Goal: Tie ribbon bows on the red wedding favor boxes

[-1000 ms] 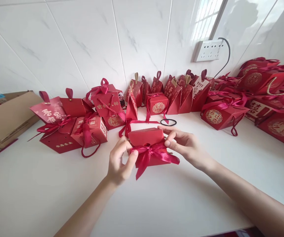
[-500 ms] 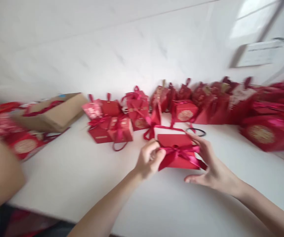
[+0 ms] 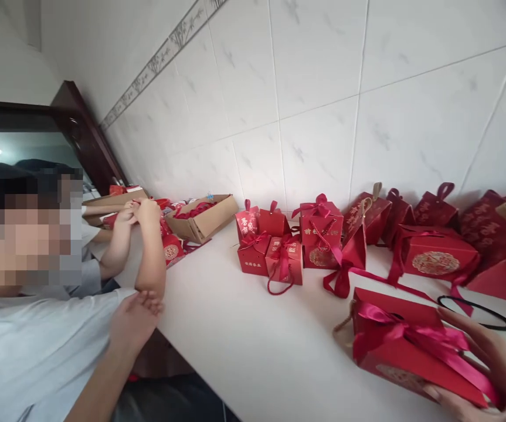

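Note:
A red gift box (image 3: 411, 363) with a shiny magenta ribbon bow (image 3: 415, 334) lies tilted at the lower right. My right hand (image 3: 494, 363) grips its right end, thumb on the near side and fingers along the far side. Twisted cord shows at the box's left end. Far to the left, my left hand (image 3: 136, 319) touches the elbow of a person (image 3: 72, 328) in a light grey shirt. Its fingers are curled together with nothing seen in them. That person's own hands (image 3: 136, 211) are raised over the table's far end.
Several finished red boxes (image 3: 253, 258) stand along the tiled wall (image 3: 314, 158). Larger red boxes (image 3: 440, 255) crowd the right side. A black ring (image 3: 476, 310) lies behind the held box. A cardboard carton (image 3: 209, 220) with ribbons sits further left on the white table (image 3: 235, 334).
My left hand has let go of the bow and moved left to the person's elbow. The view has swung left. My right hand has closed on the box, which is now tilted.

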Motion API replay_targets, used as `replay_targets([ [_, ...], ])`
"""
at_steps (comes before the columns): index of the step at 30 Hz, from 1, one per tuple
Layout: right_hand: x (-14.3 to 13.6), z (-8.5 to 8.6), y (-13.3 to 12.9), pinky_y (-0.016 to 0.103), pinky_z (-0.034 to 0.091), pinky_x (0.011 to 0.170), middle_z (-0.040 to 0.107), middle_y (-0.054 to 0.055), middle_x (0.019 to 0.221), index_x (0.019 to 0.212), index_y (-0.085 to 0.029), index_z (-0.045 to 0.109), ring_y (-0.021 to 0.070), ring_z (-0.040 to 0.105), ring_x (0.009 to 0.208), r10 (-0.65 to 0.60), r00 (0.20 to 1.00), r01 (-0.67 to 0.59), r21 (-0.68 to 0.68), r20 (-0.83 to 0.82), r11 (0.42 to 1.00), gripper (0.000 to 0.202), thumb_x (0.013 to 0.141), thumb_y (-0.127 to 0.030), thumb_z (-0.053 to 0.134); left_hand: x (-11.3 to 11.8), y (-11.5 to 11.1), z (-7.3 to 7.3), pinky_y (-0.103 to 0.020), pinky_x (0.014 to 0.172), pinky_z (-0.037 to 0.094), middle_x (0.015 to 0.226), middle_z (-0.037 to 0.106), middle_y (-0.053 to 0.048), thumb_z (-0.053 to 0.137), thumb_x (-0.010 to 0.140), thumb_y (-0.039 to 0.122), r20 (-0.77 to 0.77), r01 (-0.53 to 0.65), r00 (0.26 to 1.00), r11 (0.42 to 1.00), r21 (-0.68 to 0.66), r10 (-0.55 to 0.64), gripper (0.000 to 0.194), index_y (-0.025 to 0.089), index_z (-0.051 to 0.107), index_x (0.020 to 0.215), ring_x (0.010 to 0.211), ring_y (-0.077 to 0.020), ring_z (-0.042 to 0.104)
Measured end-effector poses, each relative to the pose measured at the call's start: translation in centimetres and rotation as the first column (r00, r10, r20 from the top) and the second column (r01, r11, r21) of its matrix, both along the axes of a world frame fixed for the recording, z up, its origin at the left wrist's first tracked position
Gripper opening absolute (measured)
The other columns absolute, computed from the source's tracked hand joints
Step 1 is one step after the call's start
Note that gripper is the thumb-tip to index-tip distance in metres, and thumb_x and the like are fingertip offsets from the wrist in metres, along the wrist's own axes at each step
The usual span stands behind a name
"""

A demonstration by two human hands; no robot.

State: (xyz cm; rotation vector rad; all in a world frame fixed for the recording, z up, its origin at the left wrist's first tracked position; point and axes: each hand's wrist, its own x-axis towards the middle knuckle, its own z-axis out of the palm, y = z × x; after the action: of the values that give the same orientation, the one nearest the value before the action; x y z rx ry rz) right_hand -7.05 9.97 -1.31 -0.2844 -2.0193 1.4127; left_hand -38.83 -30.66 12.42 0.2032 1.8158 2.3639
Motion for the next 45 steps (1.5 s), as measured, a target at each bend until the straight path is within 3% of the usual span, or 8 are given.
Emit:
replay_targets([
  [4,-0.4,3.9,-3.1,0.045,0.064,0.067,0.055,0.013,0.126,0.135,-0.038,0.033,0.0376,0.065,0.102,-0.195,0.976,0.167,0.249,0.096,0.954,0.072,0.073,-0.047,0.07,4.4,6.5,-0.5,-0.028,0.057,0.048,0.067,0.053,0.0,0.061,0.065,0.026,0.061,0.188,0.98,0.981,0.046,-0.19,0.015,0.018,0.048,0.062,0.059,-0.0135,0.052],
  [7,-0.5,5.4,-3.9,0.051,0.057,0.086,0.042,0.015,0.138,0.139,-0.033,0.028,0.0365,0.056,0.117,-0.201,0.979,0.196,0.419,-0.032,0.886,0.074,0.078,-0.044,0.068,8.7,13.9,-0.4,-0.029,0.063,0.046,0.071,0.058,-0.003,0.059,0.078,0.044,-0.117,0.573,0.795,0.801,-0.175,-0.595,0.028,0.017,0.059,0.07,0.065,-0.0164,0.055],
  [10,0.0,5.5,-3.1,0.056,0.047,0.098,0.039,0.016,0.138,0.142,-0.031,0.025,0.0366,0.046,0.127,-0.177,0.978,0.209,0.552,-0.111,0.807,0.081,0.076,-0.038,0.072,12.1,20.8,-0.3,-0.035,0.085,0.046,0.103,0.064,-0.008,0.056,0.083,0.05,-0.245,0.611,0.605,0.639,-0.467,-0.758,0.033,0.021,0.063,0.098,0.099,-0.0238,0.058],
  [15,1.1,5.9,-1.4,0.055,0.044,0.1,0.032,0.018,0.141,0.143,-0.03,0.021,0.0359,0.035,0.134,-0.183,0.978,0.207,0.563,-0.1,0.8,0.084,0.077,-0.033,0.072,14.7,27.7,-3.4,-0.037,0.084,0.05,0.113,0.056,-0.011,0.065,0.077,0.048,-0.425,0.581,0.582,0.72,-0.379,-0.693,0.043,0.022,0.048,0.107,0.106,-0.0249,0.057],
  [21,1.3,6.8,-1.2,0.054,0.043,0.101,0.029,0.016,0.146,0.139,-0.029,0.026,0.0344,0.034,0.135,-0.044,0.999,0.05,0.307,-0.026,0.95,0.066,0.086,-0.055,0.056,14.8,27.8,-7.8,-0.034,0.084,0.052,0.115,0.053,-0.009,0.066,0.079,0.042,-0.403,0.673,0.601,0.709,-0.209,-0.69,0.04,0.023,0.045,0.108,0.101,-0.0198,0.06],
  [30,0.8,7.8,-1.9,0.041,0.052,0.089,0.044,0.011,0.136,0.099,-0.025,0.046,0.0253,0.048,0.122,-0.124,0.991,0.118,-0.105,-0.055,0.987,0.021,0.091,-0.042,0.055,14.3,27.6,-6.9,-0.028,0.078,0.051,0.114,0.055,-0.007,0.068,0.079,0.035,-0.353,0.751,0.545,0.63,-0.198,-0.76,0.024,0.02,0.052,0.086,0.093,-0.0165,0.061],
  [36,1.0,8.8,-2.2,0.036,0.051,0.08,0.04,0.013,0.137,0.073,-0.02,0.046,0.0281,0.045,0.123,-0.139,0.989,0.142,-0.059,0.051,0.988,0.023,0.087,-0.034,0.058,13.7,27.4,-7.2,-0.027,0.078,0.047,0.11,0.052,-0.007,0.067,0.079,0.033,-0.42,0.738,0.5,0.627,-0.251,-0.757,0.021,0.019,0.052,0.077,0.093,-0.0169,0.056],
  [45,1.1,8.8,-1.7,0.047,0.039,0.099,0.041,0.011,0.144,0.068,-0.02,0.047,0.0295,0.048,0.123,-0.134,0.988,0.138,-0.042,0.077,0.99,0.022,0.084,-0.031,0.058,12.8,27.8,-7.5,-0.033,0.079,0.05,0.122,0.048,-0.01,0.068,0.079,0.034,-0.38,0.86,0.39,0.48,-0.176,-0.839,0.032,0.022,0.054,0.106,0.096,-0.0202,0.058],
])
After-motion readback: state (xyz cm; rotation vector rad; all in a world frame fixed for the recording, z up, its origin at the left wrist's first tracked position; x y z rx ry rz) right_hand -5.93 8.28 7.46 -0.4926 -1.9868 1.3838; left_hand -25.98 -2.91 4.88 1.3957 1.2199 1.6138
